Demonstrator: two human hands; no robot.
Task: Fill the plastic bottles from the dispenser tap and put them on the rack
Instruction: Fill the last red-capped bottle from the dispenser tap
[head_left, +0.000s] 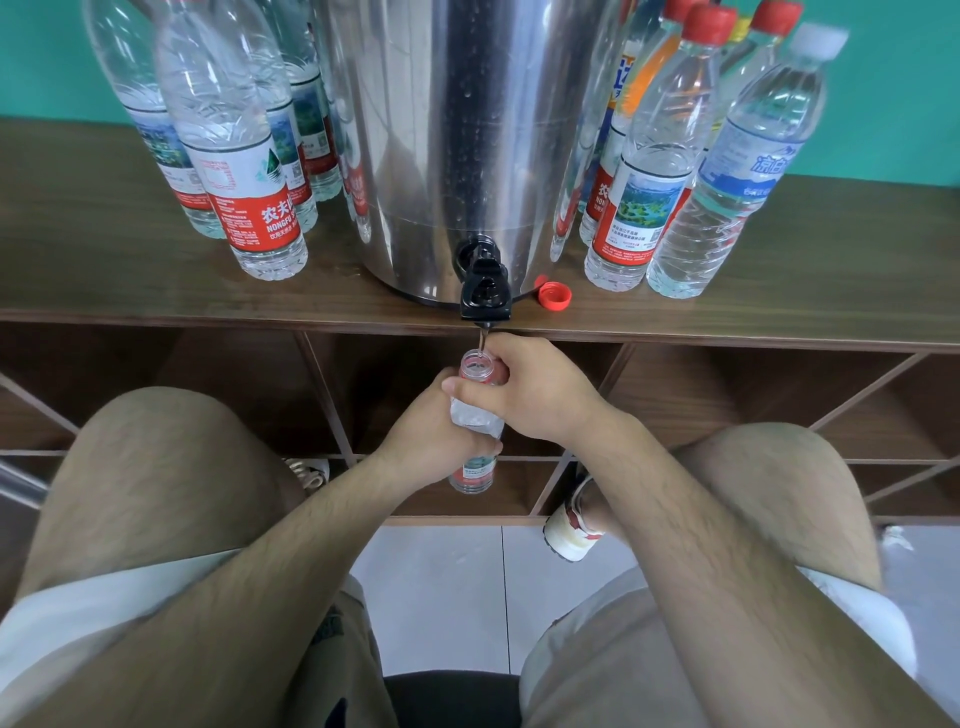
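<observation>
Head view shows the bottle near upright, its long axis in line with the tap straight above, a thin stream entering its mouth. The right hand is wrapped round the neck, nearer the spout; the left hand clasps the body below.

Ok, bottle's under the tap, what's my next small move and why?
Probably hold the bottle steady: a thin stream runs from the tap into its open mouth, left hand and right hand grip it, and they hide the fill level. The red cap waits beside the dispenser.
</observation>
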